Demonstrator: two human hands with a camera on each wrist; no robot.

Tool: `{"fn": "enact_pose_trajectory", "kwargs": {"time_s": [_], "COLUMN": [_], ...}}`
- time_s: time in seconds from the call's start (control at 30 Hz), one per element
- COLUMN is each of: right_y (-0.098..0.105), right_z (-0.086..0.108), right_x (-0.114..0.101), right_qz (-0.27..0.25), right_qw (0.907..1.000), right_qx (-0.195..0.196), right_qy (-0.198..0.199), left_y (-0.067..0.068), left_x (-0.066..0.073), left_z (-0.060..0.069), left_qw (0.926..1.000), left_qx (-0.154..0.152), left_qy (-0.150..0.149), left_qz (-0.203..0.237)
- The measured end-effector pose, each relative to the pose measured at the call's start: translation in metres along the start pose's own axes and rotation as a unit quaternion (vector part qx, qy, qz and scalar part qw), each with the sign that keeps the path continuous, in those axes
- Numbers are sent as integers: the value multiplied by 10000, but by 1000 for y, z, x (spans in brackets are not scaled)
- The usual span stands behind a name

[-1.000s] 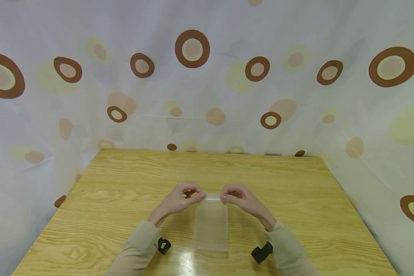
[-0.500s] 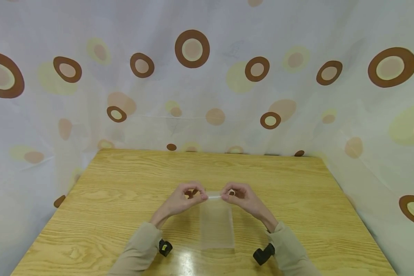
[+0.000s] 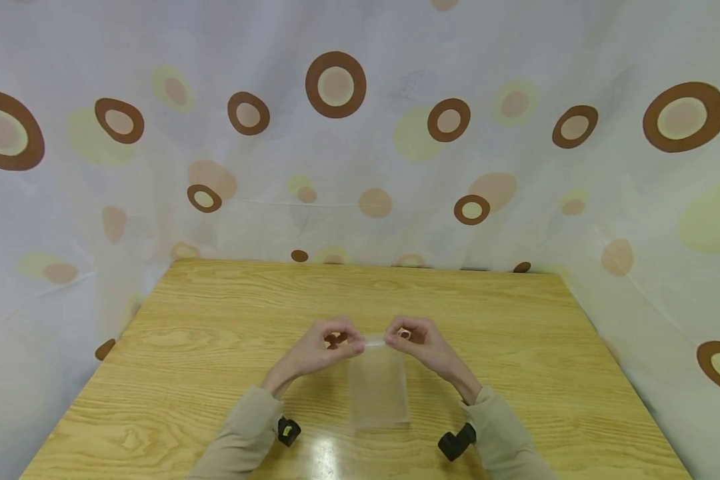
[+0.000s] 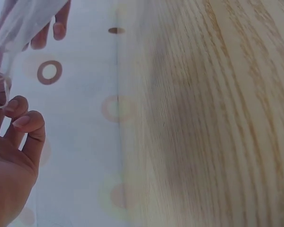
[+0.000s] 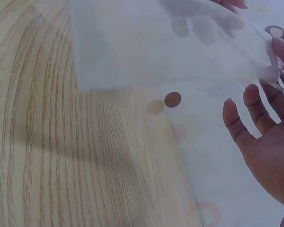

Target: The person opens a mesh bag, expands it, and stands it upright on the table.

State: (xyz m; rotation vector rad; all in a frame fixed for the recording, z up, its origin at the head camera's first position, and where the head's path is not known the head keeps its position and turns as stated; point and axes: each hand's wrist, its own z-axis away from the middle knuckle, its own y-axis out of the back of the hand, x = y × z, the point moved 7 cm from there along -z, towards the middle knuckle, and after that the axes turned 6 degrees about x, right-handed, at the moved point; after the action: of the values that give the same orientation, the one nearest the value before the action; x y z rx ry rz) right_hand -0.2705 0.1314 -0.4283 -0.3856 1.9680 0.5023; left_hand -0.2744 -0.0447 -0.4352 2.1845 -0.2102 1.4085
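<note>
A clear plastic zip bag (image 3: 378, 390) hangs by its top edge between my two hands, above the table. My left hand (image 3: 321, 347) pinches the left end of the top strip between thumb and forefinger. At the other end, my right hand (image 3: 423, 345) pinches the strip the same way. The right wrist view shows the see-through bag (image 5: 128, 52) stretching away from the right hand (image 5: 267, 142), whose other fingers are spread. In the left wrist view, part of the bag (image 4: 26, 21) is seen above the left hand (image 4: 16, 156). Nothing can be made out inside the bag.
The wooden table (image 3: 216, 300) stretches around both hands. A pale curtain (image 3: 360, 160) with brown rings and spots hangs behind it and at both sides. Black wrist cameras (image 3: 456, 441) sit below each sleeve, close over the tabletop.
The bag and both pinching hands have shifted slightly right, the left hand more than the right. The bag's lower edge has swung right and a little away. Both hands keep their pinch.
</note>
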Motion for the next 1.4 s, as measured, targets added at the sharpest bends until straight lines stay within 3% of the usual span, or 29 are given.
{"fn": "enact_pose_trajectory", "kwargs": {"time_s": [0.17, 0.43, 0.7, 0.83, 0.97, 1.23, 1.4], "right_y": [1, 6, 10, 13, 17, 20, 22], "right_z": [0, 2, 8, 13, 15, 16, 15], "right_x": [2, 3, 17, 23, 25, 25, 24], "right_qz": [92, 105, 111, 496, 745, 835, 816], "right_qw": [9998, 9974, 9927, 9859, 9825, 9812, 9817], "right_qx": [155, 567, 446, 483, 641, 794, 945], "right_qy": [-91, -437, -1114, -1526, -1583, -1548, -1441], "left_y": [1, 10, 19, 23, 24, 20, 19], "left_x": [0, -7, -5, -5, -8, -12, -13], "left_z": [1, 2, 3, 4, 5, 4, 3], "left_qw": [10000, 9964, 9900, 9868, 9853, 9873, 9861], "left_qx": [93, 752, 1398, 1600, 1699, 1517, 1577], "left_qy": [-26, 297, -131, -172, -51, 438, 481], "left_qz": [12, -265, 136, 208, 165, -173, -215]}}
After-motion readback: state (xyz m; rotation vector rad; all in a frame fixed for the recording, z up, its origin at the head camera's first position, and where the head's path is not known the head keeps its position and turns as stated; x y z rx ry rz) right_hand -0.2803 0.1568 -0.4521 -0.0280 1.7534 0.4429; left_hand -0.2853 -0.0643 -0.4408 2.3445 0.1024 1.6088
